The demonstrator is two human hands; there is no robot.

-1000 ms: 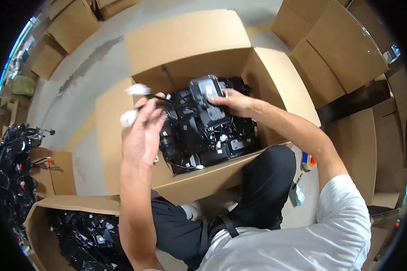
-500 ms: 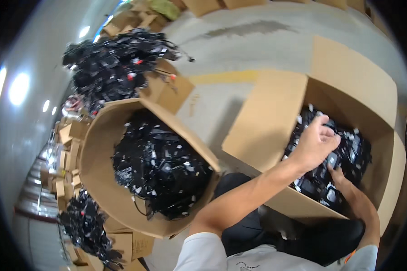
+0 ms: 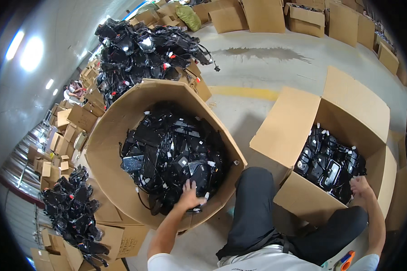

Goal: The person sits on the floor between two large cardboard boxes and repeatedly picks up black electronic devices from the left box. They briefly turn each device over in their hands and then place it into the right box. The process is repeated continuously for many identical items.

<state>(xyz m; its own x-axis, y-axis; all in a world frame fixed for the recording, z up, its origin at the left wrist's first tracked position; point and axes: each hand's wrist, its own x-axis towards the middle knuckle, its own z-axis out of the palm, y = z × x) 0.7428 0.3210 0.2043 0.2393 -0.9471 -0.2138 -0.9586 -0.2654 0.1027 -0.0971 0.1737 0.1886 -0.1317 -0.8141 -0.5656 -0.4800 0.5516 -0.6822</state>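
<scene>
My left hand (image 3: 190,197) reaches into the large round-sided cardboard box (image 3: 105,135) on the left. Its fingers are spread over a jumbled heap of black plastic parts with cables and white connectors (image 3: 172,153). At the near right corner of the smaller open carton (image 3: 309,198), my right hand (image 3: 361,185) has its fingers curled together; whatever they may hold is hidden. Next to that hand, black parts with wires (image 3: 323,158) lie in the carton in a fairly even layer, some with grey or shiny faces.
Behind the large box rises a tall pile of black cabled parts (image 3: 135,54); another pile (image 3: 72,210) lies at the left. An orange-handled tool (image 3: 346,260) is by my right leg. Cartons (image 3: 264,17) line the far side, with a green sack (image 3: 188,18). People (image 3: 73,91) sit far left.
My left hand has left the right carton and moved left into the large box. My right hand has drawn back to the carton's near right corner. The view has shifted too.
</scene>
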